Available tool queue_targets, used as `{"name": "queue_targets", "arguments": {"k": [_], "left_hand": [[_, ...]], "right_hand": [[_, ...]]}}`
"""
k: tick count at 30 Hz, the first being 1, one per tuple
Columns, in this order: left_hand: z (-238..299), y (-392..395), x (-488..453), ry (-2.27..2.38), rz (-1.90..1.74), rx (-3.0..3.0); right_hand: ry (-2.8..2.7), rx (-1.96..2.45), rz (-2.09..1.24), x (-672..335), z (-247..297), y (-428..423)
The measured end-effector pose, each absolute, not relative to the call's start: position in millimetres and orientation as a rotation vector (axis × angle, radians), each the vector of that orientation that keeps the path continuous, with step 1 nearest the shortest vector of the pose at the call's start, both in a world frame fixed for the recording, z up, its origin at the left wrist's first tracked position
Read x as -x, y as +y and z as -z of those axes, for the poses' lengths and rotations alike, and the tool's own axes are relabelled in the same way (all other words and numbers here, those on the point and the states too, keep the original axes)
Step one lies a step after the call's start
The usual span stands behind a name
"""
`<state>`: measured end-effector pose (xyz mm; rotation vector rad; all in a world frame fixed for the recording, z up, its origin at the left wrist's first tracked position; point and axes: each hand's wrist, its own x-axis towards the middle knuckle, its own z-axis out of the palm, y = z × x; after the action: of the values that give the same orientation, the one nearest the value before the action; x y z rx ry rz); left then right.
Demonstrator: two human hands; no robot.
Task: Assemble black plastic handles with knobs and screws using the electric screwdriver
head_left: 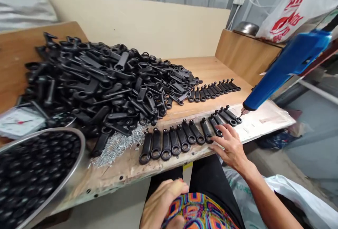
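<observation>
Her right hand (230, 144) lies open, fingertips on the near row of matte black plastic handles (185, 135), each with a ring end, along the near edge of the scuffed wooden desk (211, 70). The left hand (161, 201) rests loosely curled on patterned cloth (198, 211) in her lap. A glossy blue tool (285, 67) hangs at right. A tangled heap of handles (105, 81) sits farther left, above small silvery screws (118, 144).

Bright even daylight, soft shadows, edges warped

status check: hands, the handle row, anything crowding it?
Right hand open, fingertips on near row of black handles. Left hand in lap, grip unclear. Blue power driver tip at row's right end; screw pile beside it.
</observation>
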<state>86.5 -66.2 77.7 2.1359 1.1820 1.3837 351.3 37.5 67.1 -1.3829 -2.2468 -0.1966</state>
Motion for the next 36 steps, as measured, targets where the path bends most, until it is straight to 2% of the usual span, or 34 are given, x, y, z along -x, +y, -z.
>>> {"name": "queue_targets", "arguments": {"k": [5, 9, 20, 25, 30, 36], "left_hand": [[-59, -38, -117, 0.782, -1.292, -2.107], [-53, -29, -130, 0.843, -1.147, -2.026], [-53, -23, -151, 0.686, -1.137, -2.013], [-65, -37, -140, 0.804, -1.020, -2.016], [-74, -48, -115, 0.844, -1.130, -2.092], [-78, -58, -46, 1.421, -1.350, -2.229]], "right_hand": [[-2.357, 1.353, 0.112, -350, -61, 50], [-2.318, 1.231, 0.165, -355, -61, 46], [-2.190, 1.132, 0.312, -368, -71, 8], [-2.201, 1.123, 0.288, -362, -71, -2], [-2.224, 1.204, 0.263, -356, -63, 14], [-2.395, 1.309, 0.334, -347, -57, 46]]}}
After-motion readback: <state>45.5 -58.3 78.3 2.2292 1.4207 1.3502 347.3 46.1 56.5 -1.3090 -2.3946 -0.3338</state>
